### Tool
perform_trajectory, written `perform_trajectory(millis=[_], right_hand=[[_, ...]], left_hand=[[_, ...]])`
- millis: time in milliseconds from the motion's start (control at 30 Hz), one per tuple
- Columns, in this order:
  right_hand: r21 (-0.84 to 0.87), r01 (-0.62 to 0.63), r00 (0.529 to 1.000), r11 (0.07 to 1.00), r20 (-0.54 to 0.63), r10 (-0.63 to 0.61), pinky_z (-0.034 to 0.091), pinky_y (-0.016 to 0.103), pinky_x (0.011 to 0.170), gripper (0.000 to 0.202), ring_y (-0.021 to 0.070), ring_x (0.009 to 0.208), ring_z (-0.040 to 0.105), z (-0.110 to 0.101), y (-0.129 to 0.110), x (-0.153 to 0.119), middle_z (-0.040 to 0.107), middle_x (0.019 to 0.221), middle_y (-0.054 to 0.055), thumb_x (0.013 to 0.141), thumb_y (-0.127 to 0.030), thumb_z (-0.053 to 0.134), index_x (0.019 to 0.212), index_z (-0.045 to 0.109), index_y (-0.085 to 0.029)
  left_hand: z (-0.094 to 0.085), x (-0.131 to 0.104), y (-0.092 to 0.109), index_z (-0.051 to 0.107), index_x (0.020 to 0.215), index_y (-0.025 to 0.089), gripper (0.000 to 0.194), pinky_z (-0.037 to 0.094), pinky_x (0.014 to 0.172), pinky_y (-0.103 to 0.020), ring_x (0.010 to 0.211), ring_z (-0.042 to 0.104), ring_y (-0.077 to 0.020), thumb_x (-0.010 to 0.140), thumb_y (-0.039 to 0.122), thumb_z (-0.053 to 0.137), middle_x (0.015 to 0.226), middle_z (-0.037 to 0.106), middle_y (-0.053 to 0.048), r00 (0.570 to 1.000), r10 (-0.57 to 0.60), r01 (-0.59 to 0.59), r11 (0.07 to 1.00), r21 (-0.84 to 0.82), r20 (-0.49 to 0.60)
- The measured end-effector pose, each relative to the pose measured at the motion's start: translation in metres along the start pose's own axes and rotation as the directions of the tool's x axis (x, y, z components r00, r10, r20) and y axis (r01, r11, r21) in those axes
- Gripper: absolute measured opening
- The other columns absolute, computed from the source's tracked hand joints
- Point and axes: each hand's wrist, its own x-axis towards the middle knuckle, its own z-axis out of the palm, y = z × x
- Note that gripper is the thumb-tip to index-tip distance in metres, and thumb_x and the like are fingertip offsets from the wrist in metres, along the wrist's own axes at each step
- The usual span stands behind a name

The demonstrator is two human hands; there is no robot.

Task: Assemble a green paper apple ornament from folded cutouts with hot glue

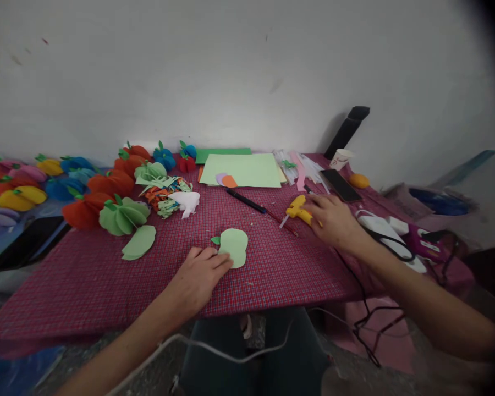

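Light green scalloped paper cutouts [236,242] lie on the checked tablecloth, apparently stacked, with a small dark green paper leaf [215,240] at their left. My left hand [201,275] has its thumb and fingers closed at the lower left edge of the cutouts. My right hand [334,220] is wrapped round the handle of a yellow hot glue gun [297,207], whose glue stick or nozzle end points left and down. Part of the handle is hidden under the fingers. A black pen-like tool [247,201] with a thin red shaft lies between the hands.
Folded paper pumpkins [111,182] crowd the left side, near paper scraps [165,195] and folded green cutouts [140,242]. Paper sheets [243,169] and glue sticks [313,168] lie at the back. On the right are a phone [340,185], cup [340,159], power strip [427,242] and cables.
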Motion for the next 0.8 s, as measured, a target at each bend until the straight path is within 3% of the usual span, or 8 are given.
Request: perform_trajectory(millis=[100,200,267,467,600,700,800], right_hand=[[0.147,0.307,0.952,0.94,-0.03,-0.306,0.027,0.048,0.096,0.047,0.0283,0.125,0.025,-0.013,-0.057,-0.013,0.035,0.137,0.005,0.071,-0.004,0.051,0.109,0.059,-0.031],[0.213,0.409,0.907,0.887,0.008,-0.421,0.02,0.05,0.099,0.051,0.0286,0.129,0.016,-0.011,-0.103,-0.017,0.027,0.142,0.005,0.073,-0.007,0.053,0.117,0.052,-0.033],[0.227,0.433,0.891,0.872,0.034,-0.452,0.017,0.051,0.1,0.048,0.0293,0.13,0.013,-0.006,-0.116,-0.015,0.026,0.142,0.006,0.076,-0.01,0.053,0.119,0.05,-0.031],[0.233,0.453,0.866,0.861,0.114,-0.486,0.014,0.053,0.101,0.041,0.0298,0.13,0.014,0.005,-0.116,-0.008,0.028,0.142,0.006,0.078,-0.015,0.053,0.117,0.053,-0.027],[0.255,0.468,0.859,0.846,0.094,-0.504,0.014,0.054,0.1,0.038,0.0292,0.13,0.015,0.002,-0.116,-0.009,0.032,0.14,0.004,0.078,-0.014,0.053,0.112,0.056,-0.028],[0.299,0.453,0.881,0.84,-0.006,-0.473,0.017,0.055,0.1,0.037,0.0281,0.129,0.019,-0.008,-0.11,-0.003,0.036,0.137,0.004,0.077,-0.011,0.051,0.109,0.058,-0.028],[0.425,0.321,0.946,0.847,-0.181,-0.268,0.028,0.047,0.098,0.036,0.0228,0.123,0.033,-0.021,-0.101,0.008,0.047,0.128,0.007,0.08,-0.011,0.046,0.112,0.055,-0.025]], left_hand=[[-0.001,0.001,0.002,0.051,0.115,0.023,0.036,0.025,0.077,-0.035,0.097,0.044,-0.0212,0.084,0.009,0.037,0.12,0.056,0.0,1.0,-0.009,0.009,1.0,0.013,0.013],[-0.001,0.003,0.004,0.051,0.115,0.023,0.034,0.025,0.076,-0.034,0.097,0.044,-0.0206,0.085,0.013,0.038,0.118,0.057,-0.001,1.0,-0.009,0.008,1.0,0.026,0.026],[-0.001,0.004,0.005,0.051,0.115,0.023,0.033,0.026,0.076,-0.034,0.097,0.044,-0.0201,0.086,0.014,0.037,0.117,0.057,-0.001,0.999,-0.01,0.009,0.999,0.036,0.034],[-0.001,0.002,0.003,0.052,0.115,0.026,0.035,0.026,0.077,-0.034,0.096,0.045,-0.0195,0.086,0.012,0.037,0.115,0.058,-0.002,0.999,-0.002,0.0,0.999,0.037,0.042],[-0.002,0.003,0.004,0.052,0.113,0.028,0.036,0.026,0.078,-0.034,0.096,0.046,-0.0193,0.085,0.011,0.037,0.117,0.057,0.0,0.998,-0.003,0.001,1.0,0.031,0.058],[-0.005,0.001,0.001,0.053,0.113,0.028,0.038,0.028,0.076,-0.035,0.094,0.047,-0.0195,0.082,0.01,0.04,0.119,0.056,-0.001,0.999,0.021,-0.024,0.998,0.059,0.046],[-0.016,-0.004,-0.011,0.051,0.116,0.028,0.046,0.031,0.074,-0.035,0.095,0.048,-0.02,0.077,0.007,0.041,0.12,0.056,-0.001,0.993,-0.033,0.038,0.998,0.044,-0.112]])
